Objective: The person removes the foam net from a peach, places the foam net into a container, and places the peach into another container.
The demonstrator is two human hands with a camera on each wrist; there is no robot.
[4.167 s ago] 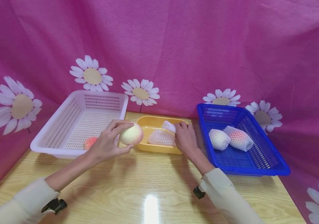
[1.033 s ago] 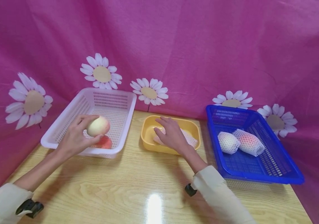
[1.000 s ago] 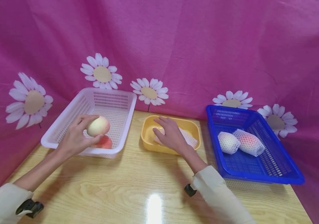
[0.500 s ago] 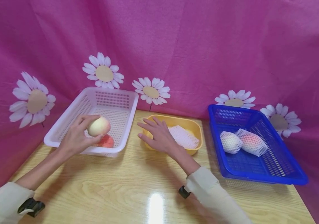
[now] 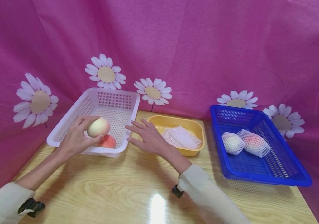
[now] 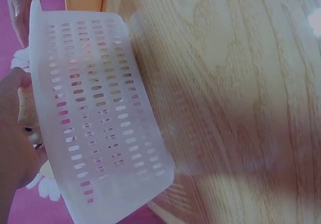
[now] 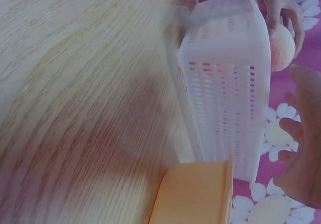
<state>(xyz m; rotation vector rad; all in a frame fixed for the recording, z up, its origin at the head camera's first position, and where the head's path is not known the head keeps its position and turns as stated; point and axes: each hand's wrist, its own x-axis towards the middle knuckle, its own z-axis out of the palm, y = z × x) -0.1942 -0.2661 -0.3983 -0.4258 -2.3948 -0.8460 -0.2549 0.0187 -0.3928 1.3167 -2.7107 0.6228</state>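
Note:
My left hand [image 5: 76, 137] grips a pale yellow peach [image 5: 99, 127] with a pink blush, held over the near side of the white basket [image 5: 53, 141]. Below it, a red peach [image 5: 107, 141] lies in that basket. The right hand [image 5: 150, 138] hovers with fingers spread between the white basket and the yellow tub [image 5: 188, 152], holding nothing. White foam nets [image 5: 184, 137] lie in the tub. In the right wrist view, the held peach [image 7: 282, 48] shows above the basket rim, with the right fingers a little way from it.
A blue basket [image 5: 260, 177] stands on the right of the wooden table [image 5: 106, 189]. It holds a pale netted peach [image 5: 233, 143] and a red netted peach [image 5: 253, 143]. A pink curtain [image 5: 176, 56] with daisies hangs directly behind the containers.
The left hand carried the pale peach left from near the tub to over the white basket. My right hand let go of the foam net and moved left out of the tub, its fingers spreading.

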